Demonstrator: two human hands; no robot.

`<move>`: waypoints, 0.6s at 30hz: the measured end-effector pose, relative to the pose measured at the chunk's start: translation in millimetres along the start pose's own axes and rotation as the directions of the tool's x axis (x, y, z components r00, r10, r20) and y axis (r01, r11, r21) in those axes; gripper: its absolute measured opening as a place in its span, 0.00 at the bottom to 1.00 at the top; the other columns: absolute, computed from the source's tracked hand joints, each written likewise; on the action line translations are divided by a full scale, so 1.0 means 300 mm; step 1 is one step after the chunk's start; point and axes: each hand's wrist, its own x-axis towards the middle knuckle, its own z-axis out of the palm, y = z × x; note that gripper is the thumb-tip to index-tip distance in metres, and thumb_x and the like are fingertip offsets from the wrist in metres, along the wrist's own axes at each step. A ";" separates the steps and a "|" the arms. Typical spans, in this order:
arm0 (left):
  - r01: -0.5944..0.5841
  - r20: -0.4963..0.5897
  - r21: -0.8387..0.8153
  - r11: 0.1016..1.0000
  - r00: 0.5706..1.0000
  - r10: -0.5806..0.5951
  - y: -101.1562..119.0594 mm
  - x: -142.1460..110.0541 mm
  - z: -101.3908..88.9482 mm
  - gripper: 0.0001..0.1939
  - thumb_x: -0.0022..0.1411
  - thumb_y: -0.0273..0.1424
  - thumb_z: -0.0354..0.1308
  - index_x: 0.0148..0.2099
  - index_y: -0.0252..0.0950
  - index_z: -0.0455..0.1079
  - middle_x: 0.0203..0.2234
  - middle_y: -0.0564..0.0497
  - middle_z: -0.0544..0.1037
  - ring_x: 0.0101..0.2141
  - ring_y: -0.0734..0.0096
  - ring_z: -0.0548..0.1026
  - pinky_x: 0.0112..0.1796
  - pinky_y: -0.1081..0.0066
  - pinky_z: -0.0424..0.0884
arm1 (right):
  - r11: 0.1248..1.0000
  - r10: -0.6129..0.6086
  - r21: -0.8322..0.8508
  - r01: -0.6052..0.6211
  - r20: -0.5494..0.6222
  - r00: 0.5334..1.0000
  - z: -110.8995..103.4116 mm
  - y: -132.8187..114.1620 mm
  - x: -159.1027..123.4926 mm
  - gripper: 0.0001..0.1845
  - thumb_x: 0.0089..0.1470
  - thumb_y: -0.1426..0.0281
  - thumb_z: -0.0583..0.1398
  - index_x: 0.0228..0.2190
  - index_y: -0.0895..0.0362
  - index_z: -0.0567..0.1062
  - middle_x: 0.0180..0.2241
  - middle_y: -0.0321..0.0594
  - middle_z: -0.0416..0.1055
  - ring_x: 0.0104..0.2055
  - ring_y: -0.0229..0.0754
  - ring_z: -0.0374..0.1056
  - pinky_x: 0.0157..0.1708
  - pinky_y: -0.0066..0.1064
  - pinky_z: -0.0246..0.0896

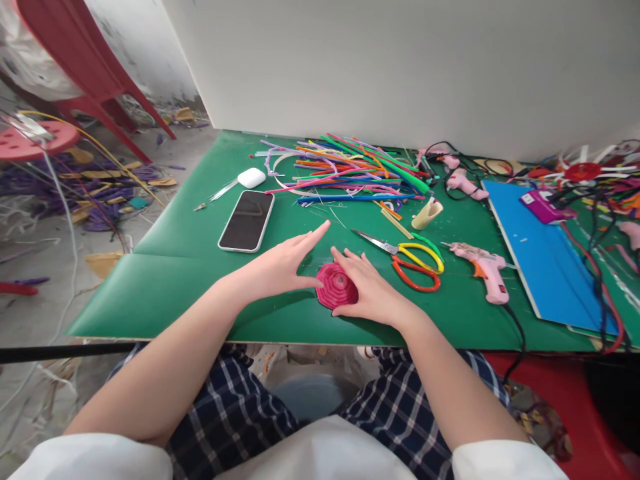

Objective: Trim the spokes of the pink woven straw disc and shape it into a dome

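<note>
A deep pink, many-sided coil [331, 288], built up in rings like pipe cleaner wound to a centre, lies on the green table top [170, 287] near its front edge. My left hand [280, 263] is on its left, fingers stretched out, with the thumb tip at the coil's edge. On the coil's right side my right hand [373, 287] rests with fingers and thumb spread around the rim. Neither hand has closed on it. Scissors [400, 253] with one yellow and one red handle loop lie just beyond my right hand.
Colourful pipe cleaners [350, 170] are heaped at the back. A phone [247, 221] and white case [251, 177] lie left. To the right are a pink glue gun [487, 270], a cream tube [427, 213], a blue board [545, 260] and trailing black cables [517, 340].
</note>
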 end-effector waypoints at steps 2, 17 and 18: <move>0.001 0.008 -0.012 1.000 1.000 -0.001 0.002 0.000 0.004 0.48 0.53 0.45 0.57 0.66 0.44 0.30 0.62 0.45 0.51 0.60 0.55 0.53 0.54 0.61 0.55 | 1.000 -0.010 -0.007 0.010 -0.009 1.000 0.003 -0.003 0.002 0.58 0.40 0.61 0.66 0.61 0.47 0.35 0.59 0.45 0.53 0.63 0.51 0.41 0.60 0.53 0.31; 0.093 -0.053 -0.779 0.621 0.976 -0.212 0.050 0.045 0.115 0.27 0.55 0.34 0.58 0.56 0.35 0.59 0.34 0.48 0.75 0.35 0.66 0.74 0.36 0.64 0.71 | 0.997 -0.073 -0.021 0.070 -0.264 0.962 0.010 -0.020 0.002 0.52 0.47 0.70 0.62 0.60 0.40 0.32 0.55 0.44 0.51 0.57 0.49 0.53 0.53 0.47 0.55; 0.080 -0.065 -0.819 0.568 0.971 -0.232 0.058 0.047 0.117 0.25 0.54 0.33 0.59 0.54 0.34 0.62 0.34 0.48 0.76 0.35 0.66 0.74 0.37 0.65 0.70 | 0.997 -0.068 0.001 0.071 -0.302 0.951 0.006 -0.023 0.001 0.51 0.49 0.70 0.61 0.60 0.38 0.32 0.55 0.43 0.51 0.58 0.48 0.53 0.53 0.48 0.55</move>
